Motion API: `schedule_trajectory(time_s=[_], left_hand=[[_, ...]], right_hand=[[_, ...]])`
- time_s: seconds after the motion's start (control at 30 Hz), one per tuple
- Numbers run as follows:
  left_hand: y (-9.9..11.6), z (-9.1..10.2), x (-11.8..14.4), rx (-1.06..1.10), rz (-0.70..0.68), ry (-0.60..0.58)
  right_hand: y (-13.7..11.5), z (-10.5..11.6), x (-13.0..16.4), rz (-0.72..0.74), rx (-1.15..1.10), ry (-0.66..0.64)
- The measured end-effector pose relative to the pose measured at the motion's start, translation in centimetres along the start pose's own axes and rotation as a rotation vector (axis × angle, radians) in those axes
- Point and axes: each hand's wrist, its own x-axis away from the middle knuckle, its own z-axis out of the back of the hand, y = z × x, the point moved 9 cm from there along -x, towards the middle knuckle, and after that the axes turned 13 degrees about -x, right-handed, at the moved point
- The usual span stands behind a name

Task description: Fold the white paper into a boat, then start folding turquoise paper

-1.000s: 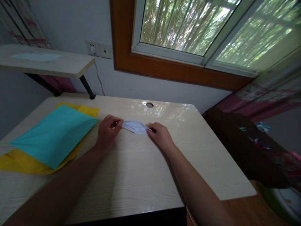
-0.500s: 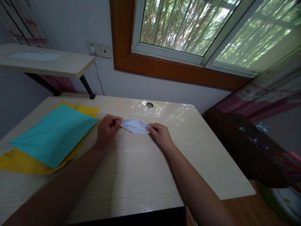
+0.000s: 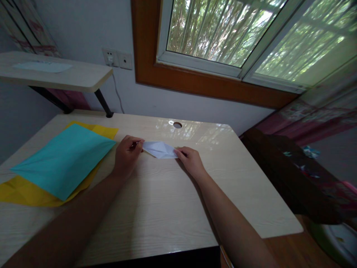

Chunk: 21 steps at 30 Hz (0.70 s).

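A small folded white paper (image 3: 160, 149) with several creases is held between my two hands over the desk. My left hand (image 3: 127, 152) pinches its left end between thumb and fingers. At the opposite end, my right hand (image 3: 192, 159) grips the paper, its thumb on top and the fingers partly hidden behind. Whether the paper rests on the desk or is slightly raised, I cannot tell.
Left of my hands, a turquoise sheet (image 3: 65, 160) lies on yellow sheets (image 3: 30, 191) on the desk (image 3: 167, 204). A raised shelf (image 3: 80, 80) stands at the back left. The desk has a round cable hole (image 3: 177, 125) near its back edge.
Almost nothing differs. Both hands keep hold of the folded paper, which has shifted only very slightly.
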Motion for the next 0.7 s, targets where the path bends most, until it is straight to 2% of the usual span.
schedule_trajectory(time_s=[0.3, 0.47, 0.7], left_hand=[[-0.2, -0.2, -0.2, 0.049, 0.048, -0.031], [-1.4, -0.3, -0.4, 0.024, 0.106, -0.031], [-3.2, -0.6, -0.6, 0.035, 0.216, -0.032]], right_hand=[[-0.8, 0.2, 0.2, 0.000, -0.046, 0.031], [-1.3, 0.6, 0.3, -0.009, -0.129, 0.092], [-1.7, 0.8, 0.5, 0.002, -0.119, 0.075]])
